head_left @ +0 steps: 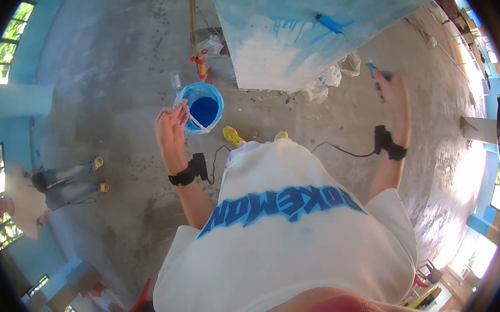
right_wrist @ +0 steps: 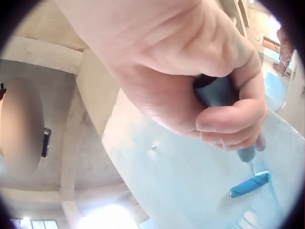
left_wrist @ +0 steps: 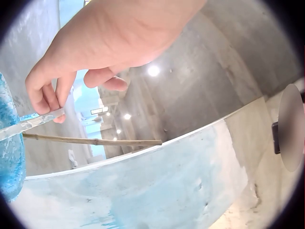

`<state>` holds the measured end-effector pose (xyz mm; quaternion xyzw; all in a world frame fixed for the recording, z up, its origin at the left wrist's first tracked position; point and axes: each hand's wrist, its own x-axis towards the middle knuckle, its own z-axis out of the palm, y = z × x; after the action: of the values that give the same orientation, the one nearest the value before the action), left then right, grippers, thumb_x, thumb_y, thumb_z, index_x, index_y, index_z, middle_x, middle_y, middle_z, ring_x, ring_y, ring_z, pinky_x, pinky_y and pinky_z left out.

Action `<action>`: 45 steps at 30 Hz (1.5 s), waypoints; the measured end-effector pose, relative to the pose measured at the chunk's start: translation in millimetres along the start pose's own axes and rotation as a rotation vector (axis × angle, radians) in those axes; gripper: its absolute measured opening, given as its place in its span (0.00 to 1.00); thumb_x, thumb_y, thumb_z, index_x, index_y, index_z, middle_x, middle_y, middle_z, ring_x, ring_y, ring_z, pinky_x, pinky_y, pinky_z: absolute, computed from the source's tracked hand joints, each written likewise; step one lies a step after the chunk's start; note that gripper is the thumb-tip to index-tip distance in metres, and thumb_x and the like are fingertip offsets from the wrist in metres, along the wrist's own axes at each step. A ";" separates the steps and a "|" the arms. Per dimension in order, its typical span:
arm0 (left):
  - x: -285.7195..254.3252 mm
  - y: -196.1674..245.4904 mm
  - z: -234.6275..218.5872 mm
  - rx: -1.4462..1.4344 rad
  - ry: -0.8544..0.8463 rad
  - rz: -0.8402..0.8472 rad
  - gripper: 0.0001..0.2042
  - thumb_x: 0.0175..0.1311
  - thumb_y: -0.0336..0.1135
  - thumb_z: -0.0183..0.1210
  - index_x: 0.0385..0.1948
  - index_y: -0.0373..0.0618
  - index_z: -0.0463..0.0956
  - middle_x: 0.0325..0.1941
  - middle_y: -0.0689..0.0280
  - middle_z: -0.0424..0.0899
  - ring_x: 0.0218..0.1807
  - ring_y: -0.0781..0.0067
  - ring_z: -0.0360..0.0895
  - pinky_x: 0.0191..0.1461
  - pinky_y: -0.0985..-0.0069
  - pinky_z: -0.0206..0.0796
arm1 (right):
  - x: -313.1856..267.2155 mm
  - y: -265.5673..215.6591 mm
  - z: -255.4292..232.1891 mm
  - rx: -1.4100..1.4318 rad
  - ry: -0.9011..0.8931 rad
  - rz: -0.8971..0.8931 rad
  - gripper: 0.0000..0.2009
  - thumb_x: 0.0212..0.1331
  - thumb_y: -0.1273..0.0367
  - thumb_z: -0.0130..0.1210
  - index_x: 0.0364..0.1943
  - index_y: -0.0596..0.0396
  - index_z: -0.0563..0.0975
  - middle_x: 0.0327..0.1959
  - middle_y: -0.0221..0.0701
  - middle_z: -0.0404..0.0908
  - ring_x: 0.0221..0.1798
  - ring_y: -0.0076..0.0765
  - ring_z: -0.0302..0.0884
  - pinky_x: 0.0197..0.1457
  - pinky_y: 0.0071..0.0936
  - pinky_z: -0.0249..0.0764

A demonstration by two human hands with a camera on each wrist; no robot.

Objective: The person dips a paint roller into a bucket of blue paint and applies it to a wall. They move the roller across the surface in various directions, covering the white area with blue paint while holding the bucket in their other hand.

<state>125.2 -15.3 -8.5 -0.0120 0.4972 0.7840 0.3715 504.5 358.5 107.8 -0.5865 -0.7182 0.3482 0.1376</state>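
Observation:
My left hand [head_left: 170, 119] hooks its fingers round the thin white handle [left_wrist: 33, 121] of a small blue paint bucket [head_left: 201, 106] and holds it up in front of me; the bucket's paint-smeared side [left_wrist: 9, 157] shows at the left edge of the left wrist view. My right hand [head_left: 384, 84] grips the dark teal handle [right_wrist: 224, 93] of a paint roller. Its blue roller head [right_wrist: 249, 184] lies against the pale blue, partly painted wall [head_left: 310, 15]. The roller head [head_left: 329, 23] sits high on that wall in the head view.
A bamboo pole [head_left: 195, 33] with a red tie stands behind the bucket. Crumpled plastic bags [head_left: 328, 78] lie at the wall's foot. Another person [head_left: 62, 182] is on the concrete floor at the left. A red chair [head_left: 141, 303] is behind me.

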 end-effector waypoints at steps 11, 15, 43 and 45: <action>4.8 -4.8 -4.7 0.004 0.106 -0.023 0.05 0.62 0.25 0.46 0.26 0.47 0.67 0.48 0.46 0.81 0.47 0.59 0.78 0.53 0.66 0.63 | 44.0 37.6 180.8 -0.024 -0.074 -0.035 0.22 0.57 0.56 0.58 0.21 0.64 0.81 0.14 0.41 0.78 0.19 0.42 0.80 0.30 0.37 0.74; 6.5 -11.6 -12.1 0.024 0.073 -0.016 0.06 0.63 0.25 0.45 0.26 0.48 0.67 0.49 0.46 0.81 0.47 0.60 0.78 0.54 0.67 0.63 | 45.9 41.3 214.2 -0.041 -0.125 0.023 0.21 0.56 0.56 0.57 0.22 0.66 0.81 0.17 0.47 0.80 0.28 0.52 0.83 0.38 0.42 0.76; -3.6 -5.9 -7.0 -0.076 0.002 0.061 0.07 0.67 0.28 0.44 0.27 0.48 0.67 0.48 0.50 0.81 0.49 0.62 0.76 0.57 0.67 0.60 | 25.4 78.4 143.3 -0.324 -0.013 -0.194 0.20 0.56 0.57 0.58 0.34 0.67 0.81 0.31 0.54 0.82 0.38 0.59 0.82 0.42 0.46 0.76; -1.7 -6.5 -9.2 -0.056 0.016 0.071 0.07 0.67 0.29 0.44 0.27 0.48 0.67 0.48 0.50 0.82 0.49 0.62 0.76 0.58 0.67 0.60 | 51.7 112.7 189.4 -0.330 -0.073 -0.159 0.20 0.55 0.56 0.57 0.32 0.65 0.81 0.30 0.50 0.83 0.37 0.54 0.83 0.42 0.44 0.76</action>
<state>127.1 -22.0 -17.5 -0.0110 0.4781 0.8102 0.3389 459.6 350.7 -113.9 -0.5294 -0.8142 0.2348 0.0407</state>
